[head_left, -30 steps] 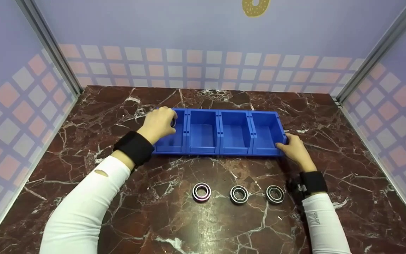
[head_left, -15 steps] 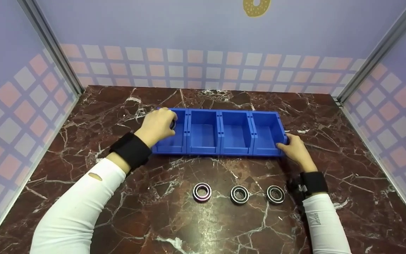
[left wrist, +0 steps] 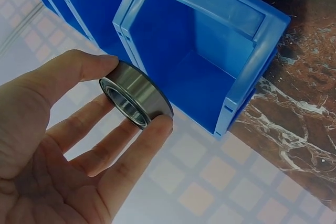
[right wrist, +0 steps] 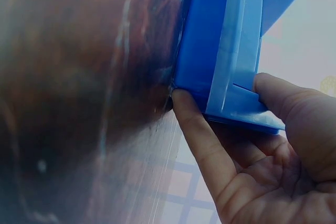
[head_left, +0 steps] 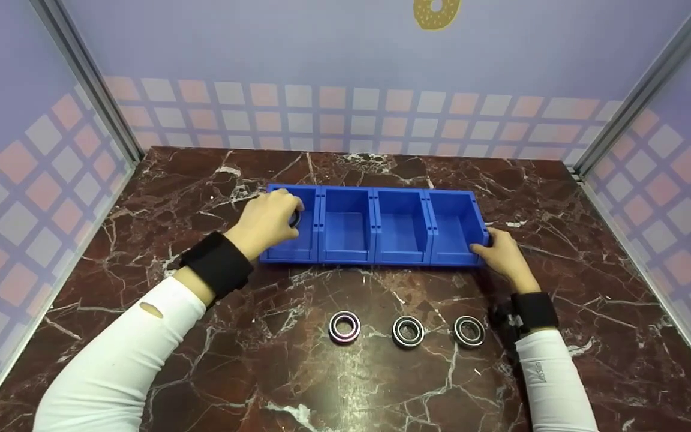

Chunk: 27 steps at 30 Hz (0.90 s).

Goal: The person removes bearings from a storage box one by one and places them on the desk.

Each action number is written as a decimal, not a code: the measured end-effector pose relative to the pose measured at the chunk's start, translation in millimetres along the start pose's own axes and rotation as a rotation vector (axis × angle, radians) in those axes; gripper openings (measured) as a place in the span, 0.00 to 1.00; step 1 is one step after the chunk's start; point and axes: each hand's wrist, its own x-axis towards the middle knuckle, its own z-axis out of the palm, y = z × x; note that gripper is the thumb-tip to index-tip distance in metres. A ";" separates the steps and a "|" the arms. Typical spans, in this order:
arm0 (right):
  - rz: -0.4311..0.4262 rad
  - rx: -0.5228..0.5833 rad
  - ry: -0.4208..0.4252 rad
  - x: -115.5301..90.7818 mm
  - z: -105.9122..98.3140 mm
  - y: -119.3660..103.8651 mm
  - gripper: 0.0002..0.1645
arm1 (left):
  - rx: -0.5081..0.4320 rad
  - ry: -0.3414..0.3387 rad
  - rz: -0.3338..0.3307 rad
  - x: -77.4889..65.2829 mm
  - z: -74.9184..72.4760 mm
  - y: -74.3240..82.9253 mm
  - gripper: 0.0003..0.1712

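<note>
My left hand (head_left: 266, 222) pinches a metal ball bearing (left wrist: 137, 92) between thumb and fingers, above the leftmost compartment of a blue bin row (head_left: 345, 257). In the left wrist view the bearing is tilted beside the bin's open top. My right hand (head_left: 501, 255) grips the right end of the row, its thumb over the front corner of the rightmost bin (right wrist: 247, 72) and its fingers along the outer side. Three more bearings lie flat in front of the bins: a left one (head_left: 344, 327) with a purplish tint, a middle one (head_left: 408, 332) and a right one (head_left: 469, 332).
The bins stand on a dark red marbled tabletop (head_left: 231, 360). A tiled-pattern back wall (head_left: 345, 114) and side walls enclose the table, with metal posts (head_left: 90, 78) at the corners.
My left hand has shifted slightly down, still holding the bearing, and the left forearm has swung to the left. My right hand and the bins have stayed in place.
</note>
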 end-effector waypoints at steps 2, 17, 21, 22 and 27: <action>-0.004 -0.002 0.001 -0.2 -0.2 -0.4 0.27 | 0.003 0.002 0.009 -2.7 -0.6 1.2 0.25; -0.004 -0.006 0.008 -1.3 -1.3 -2.8 0.27 | -0.005 0.028 0.048 -18.1 -2.6 3.8 0.21; 0.011 0.002 -0.004 -1.3 -1.3 -3.1 0.27 | -0.008 0.028 0.059 -21.9 -4.6 5.1 0.21; 0.015 0.004 -0.006 -1.3 -1.3 -3.2 0.28 | -0.009 0.027 0.060 -22.8 -4.8 5.2 0.21; 0.013 0.003 -0.009 -0.6 -1.3 -3.2 0.27 | -0.018 0.004 0.061 -27.4 -4.4 5.3 0.22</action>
